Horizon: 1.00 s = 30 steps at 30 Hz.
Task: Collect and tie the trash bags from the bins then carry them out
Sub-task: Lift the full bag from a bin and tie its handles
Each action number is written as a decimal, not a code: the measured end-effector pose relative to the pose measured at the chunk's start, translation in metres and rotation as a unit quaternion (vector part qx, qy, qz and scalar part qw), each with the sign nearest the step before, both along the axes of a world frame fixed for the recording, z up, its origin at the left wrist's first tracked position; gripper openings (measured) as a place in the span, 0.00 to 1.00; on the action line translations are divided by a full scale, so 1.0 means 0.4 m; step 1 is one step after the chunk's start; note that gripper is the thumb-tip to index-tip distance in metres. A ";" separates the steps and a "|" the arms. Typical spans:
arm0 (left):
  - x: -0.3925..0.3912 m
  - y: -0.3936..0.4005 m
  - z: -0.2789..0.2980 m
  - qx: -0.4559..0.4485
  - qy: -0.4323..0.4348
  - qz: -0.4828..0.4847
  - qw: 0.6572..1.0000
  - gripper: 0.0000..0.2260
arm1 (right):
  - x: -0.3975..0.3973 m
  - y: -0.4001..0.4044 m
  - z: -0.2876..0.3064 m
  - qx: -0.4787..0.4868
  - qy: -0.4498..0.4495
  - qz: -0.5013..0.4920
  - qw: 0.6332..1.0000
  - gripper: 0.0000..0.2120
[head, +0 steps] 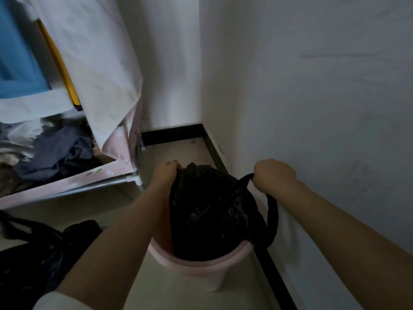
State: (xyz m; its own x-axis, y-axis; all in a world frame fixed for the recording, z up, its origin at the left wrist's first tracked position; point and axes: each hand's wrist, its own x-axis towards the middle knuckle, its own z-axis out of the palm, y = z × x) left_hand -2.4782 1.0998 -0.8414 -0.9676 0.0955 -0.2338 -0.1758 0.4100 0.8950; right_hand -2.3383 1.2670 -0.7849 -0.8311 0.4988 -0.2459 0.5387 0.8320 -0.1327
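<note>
Both forearms are extended over a pink bin (196,268). Left hand (166,173) is clenched on the far left edge of the black trash bag (210,211); right hand (273,175) is fisted around its twisted right handle. Bag is seated inside the bin between the hands.

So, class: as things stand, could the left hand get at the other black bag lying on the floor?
Probably not yet: the left hand is shut on the black bag in the pink bin. Once freed, the floor bag lies unobstructed beside that arm.

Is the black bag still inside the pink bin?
Yes, inside: the black bag sits within the pink bin, both hands gripping its top edges.
</note>
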 end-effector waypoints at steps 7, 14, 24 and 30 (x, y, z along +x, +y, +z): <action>0.011 -0.056 0.202 0.422 0.027 0.067 0.904 0.13 | -0.096 -0.022 0.131 -0.126 0.316 -0.004 0.940 0.13; 0.072 -0.284 0.395 0.477 0.174 0.101 0.856 0.12 | -0.137 -0.260 0.378 -0.189 0.557 0.179 0.789 0.11; 0.248 -0.679 0.660 0.430 0.358 0.118 0.821 0.26 | -0.086 -0.707 0.653 -0.323 0.589 0.319 0.668 0.14; 0.363 -0.857 0.605 0.291 0.342 0.044 0.893 0.18 | -0.056 -0.928 0.594 -0.456 0.559 0.283 0.633 0.10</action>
State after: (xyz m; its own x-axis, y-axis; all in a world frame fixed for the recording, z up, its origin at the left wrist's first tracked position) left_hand -2.3331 0.7568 -0.5996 -0.8747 -0.0749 0.4788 0.4846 -0.1469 0.8623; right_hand -2.3607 0.8957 -0.5474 -0.7222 0.1184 0.6815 -0.6648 0.1532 -0.7312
